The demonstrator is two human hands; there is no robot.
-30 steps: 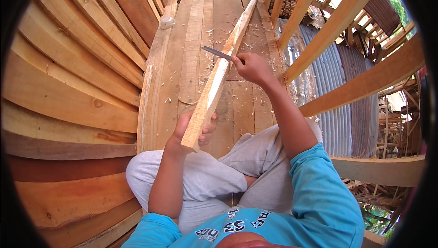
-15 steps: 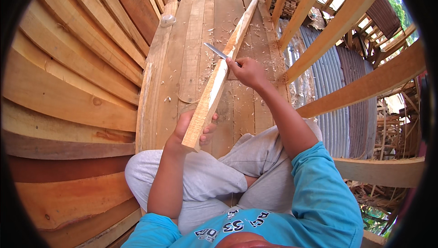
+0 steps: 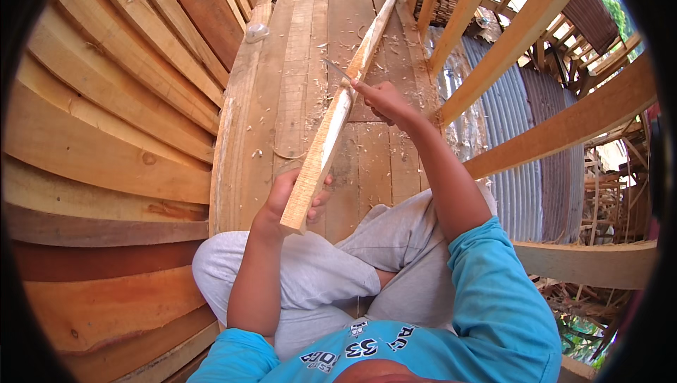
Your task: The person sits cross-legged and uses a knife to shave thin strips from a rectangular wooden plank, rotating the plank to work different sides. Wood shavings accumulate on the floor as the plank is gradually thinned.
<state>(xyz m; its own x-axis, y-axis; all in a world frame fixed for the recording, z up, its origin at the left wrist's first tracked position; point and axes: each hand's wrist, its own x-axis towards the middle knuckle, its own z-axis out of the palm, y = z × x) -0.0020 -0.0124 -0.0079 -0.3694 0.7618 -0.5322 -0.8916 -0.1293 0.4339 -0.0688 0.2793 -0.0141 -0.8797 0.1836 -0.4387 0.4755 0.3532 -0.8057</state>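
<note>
Knife on timber – shaving pass in hand

Watching from beside the planks. Person sits cross-legged, squared timber lying at a slant: near end above the lap, far end up by the far right corner of the plank floor. Can't tell if that far end bears on the boards.

Left hand is wrapped round the timber just short of its near end, thumb side and fingertips on opposite faces. Right hand is closed on a knife, blade across the upper face past midlength; handle hidden in the fist. A pale curl sits at the blade, so I read this as mid-cut.

Next move, my judgement: blade shallow, even pressure, left grip steady. Too steep and it digs in.

Versus a second ago: blade shows thinner, closer to edge-on – its broad side was plain then. Curl at the blade is new; I can't pick one out in the earlier frame. Left grip and timber look about the same.

Loose shavings on the floor both sides. Clear object at the floor's left edge, too small to identify. Stacked boards along that side.
</note>
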